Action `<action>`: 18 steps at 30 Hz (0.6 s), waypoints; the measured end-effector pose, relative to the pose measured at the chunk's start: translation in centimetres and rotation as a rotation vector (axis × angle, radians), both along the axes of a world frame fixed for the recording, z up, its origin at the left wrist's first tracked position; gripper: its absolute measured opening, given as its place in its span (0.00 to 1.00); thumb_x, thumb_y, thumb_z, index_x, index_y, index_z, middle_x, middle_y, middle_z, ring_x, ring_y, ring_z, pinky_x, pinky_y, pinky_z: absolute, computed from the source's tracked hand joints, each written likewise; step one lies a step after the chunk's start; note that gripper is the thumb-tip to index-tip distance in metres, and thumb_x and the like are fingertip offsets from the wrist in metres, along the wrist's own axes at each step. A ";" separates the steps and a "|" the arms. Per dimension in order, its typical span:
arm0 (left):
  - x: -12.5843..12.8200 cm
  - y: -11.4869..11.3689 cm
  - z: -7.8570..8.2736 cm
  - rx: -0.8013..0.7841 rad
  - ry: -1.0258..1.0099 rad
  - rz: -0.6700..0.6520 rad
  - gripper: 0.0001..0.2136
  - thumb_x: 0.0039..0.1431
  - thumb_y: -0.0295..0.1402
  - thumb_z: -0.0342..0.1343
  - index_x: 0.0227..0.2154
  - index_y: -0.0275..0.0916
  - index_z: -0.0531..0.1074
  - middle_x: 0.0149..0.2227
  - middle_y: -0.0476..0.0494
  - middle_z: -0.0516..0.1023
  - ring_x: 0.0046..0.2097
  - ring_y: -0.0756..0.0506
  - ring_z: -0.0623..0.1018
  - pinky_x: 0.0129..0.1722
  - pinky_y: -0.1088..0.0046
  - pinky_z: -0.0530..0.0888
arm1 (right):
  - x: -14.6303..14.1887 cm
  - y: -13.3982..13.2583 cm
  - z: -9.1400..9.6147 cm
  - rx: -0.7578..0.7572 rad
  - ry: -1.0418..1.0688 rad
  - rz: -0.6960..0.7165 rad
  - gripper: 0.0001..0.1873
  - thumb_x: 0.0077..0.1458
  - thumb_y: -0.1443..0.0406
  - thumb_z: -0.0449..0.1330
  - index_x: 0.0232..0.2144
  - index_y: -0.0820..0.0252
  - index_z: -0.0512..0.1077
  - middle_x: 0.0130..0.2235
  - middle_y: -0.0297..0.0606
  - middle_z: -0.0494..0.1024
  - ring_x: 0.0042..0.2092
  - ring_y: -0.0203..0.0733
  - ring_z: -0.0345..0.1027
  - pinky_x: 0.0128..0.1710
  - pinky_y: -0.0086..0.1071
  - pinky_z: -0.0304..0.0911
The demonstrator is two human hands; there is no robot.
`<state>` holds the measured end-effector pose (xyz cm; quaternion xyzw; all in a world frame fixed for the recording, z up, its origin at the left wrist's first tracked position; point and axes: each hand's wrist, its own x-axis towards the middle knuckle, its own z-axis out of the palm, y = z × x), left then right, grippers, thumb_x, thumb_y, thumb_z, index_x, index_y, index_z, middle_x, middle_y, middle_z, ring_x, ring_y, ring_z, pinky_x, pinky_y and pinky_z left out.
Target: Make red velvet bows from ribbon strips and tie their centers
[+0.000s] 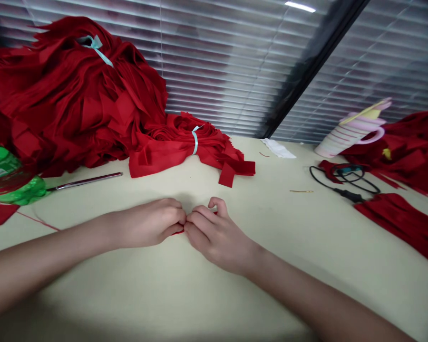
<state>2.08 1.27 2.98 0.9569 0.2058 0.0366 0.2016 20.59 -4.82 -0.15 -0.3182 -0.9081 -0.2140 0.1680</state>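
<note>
Both hands together, mid-table. My left hand (146, 223) and right hand (217, 238) meet at the fingertips, pinching a small scrap of red cloth (177, 232); only its edge shows, so its shape is hidden.

Far side of the pale table (271, 213): a large heap of red cloth strips (71, 99), then a bundle of strips (185, 149) bound with pale blue tape (195, 141). Far right: another red heap (403, 152), with a flat red stack (399, 228) nearer me.

Progress: one piece in hand, and the bundle is tied. The large heap and both piles on the right are loose or unbundled. Count of pieces finished: cannot tell.
</note>
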 end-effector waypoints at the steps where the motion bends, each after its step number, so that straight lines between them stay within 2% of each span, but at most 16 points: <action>1: 0.0 0.0 0.0 0.001 0.002 -0.004 0.08 0.61 0.26 0.49 0.27 0.35 0.70 0.29 0.47 0.71 0.33 0.48 0.71 0.33 0.73 0.67 | 0.0 0.0 0.0 -0.012 -0.011 -0.006 0.13 0.57 0.77 0.48 0.27 0.65 0.70 0.28 0.37 0.69 0.34 0.38 0.58 0.40 0.41 0.48; 6: -0.1 0.0 0.0 -0.001 -0.002 -0.014 0.08 0.62 0.27 0.48 0.29 0.36 0.70 0.30 0.47 0.72 0.34 0.48 0.72 0.35 0.73 0.67 | 0.0 -0.1 -0.3 -0.124 0.013 -0.056 0.10 0.55 0.77 0.49 0.31 0.66 0.69 0.34 0.41 0.70 0.37 0.41 0.59 0.42 0.41 0.49; 12: -0.2 0.2 -0.1 -0.015 -0.013 -0.015 0.07 0.61 0.27 0.49 0.29 0.37 0.71 0.30 0.48 0.73 0.33 0.49 0.72 0.34 0.73 0.67 | -0.2 0.0 -1.2 -0.205 0.050 -0.093 0.09 0.54 0.76 0.50 0.31 0.66 0.69 0.32 0.41 0.70 0.35 0.42 0.59 0.39 0.40 0.49; 18: -0.1 -0.1 0.5 -0.025 -0.007 -0.009 0.08 0.61 0.27 0.48 0.30 0.37 0.72 0.29 0.48 0.73 0.34 0.48 0.73 0.34 0.73 0.67 | -0.3 0.0 -1.1 -0.281 0.098 -0.103 0.09 0.54 0.75 0.49 0.31 0.67 0.69 0.32 0.43 0.70 0.36 0.42 0.60 0.38 0.39 0.48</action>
